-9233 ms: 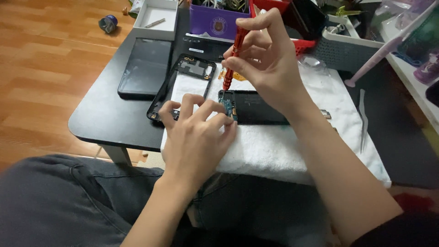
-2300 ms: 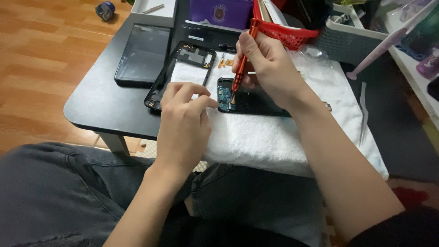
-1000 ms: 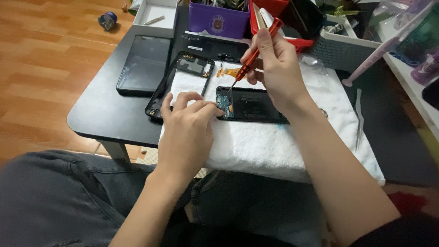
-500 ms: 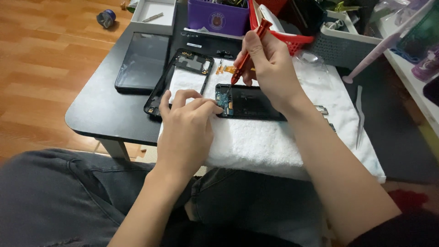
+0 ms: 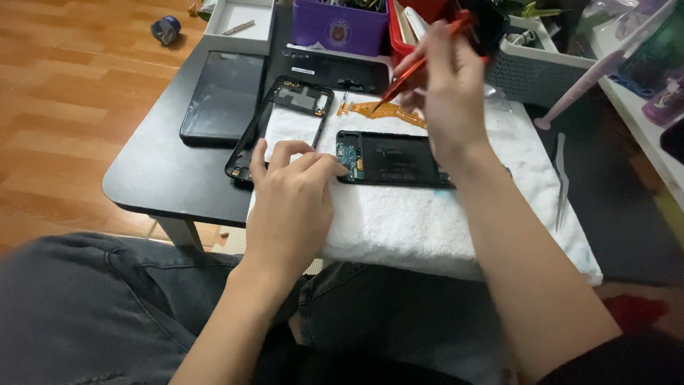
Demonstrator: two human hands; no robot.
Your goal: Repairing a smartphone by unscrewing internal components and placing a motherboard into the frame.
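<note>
An opened black phone body (image 5: 393, 158) lies on a white towel (image 5: 434, 214), its circuit board showing at the left end. My left hand (image 5: 291, 203) rests flat on the towel, fingertips touching the phone's left end. My right hand (image 5: 447, 93) is raised above the phone and grips a red screwdriver (image 5: 413, 70), tip pointing down toward an orange flex cable (image 5: 381, 110) on the towel. A black phone frame (image 5: 281, 128) lies half on the towel, left of my left hand.
A dark screen panel (image 5: 221, 96) and a black back cover (image 5: 335, 70) lie on the black table (image 5: 167, 189). A purple box (image 5: 345, 25), a red tray (image 5: 410, 21), a grey basket (image 5: 545, 64) and a white box (image 5: 239, 16) stand behind. Metal tweezers (image 5: 561, 182) lie at the right.
My right hand has lifted the screwdriver off the phone's board and carried it up and back over the flex cable. My left hand has stayed at the phone's left end.
</note>
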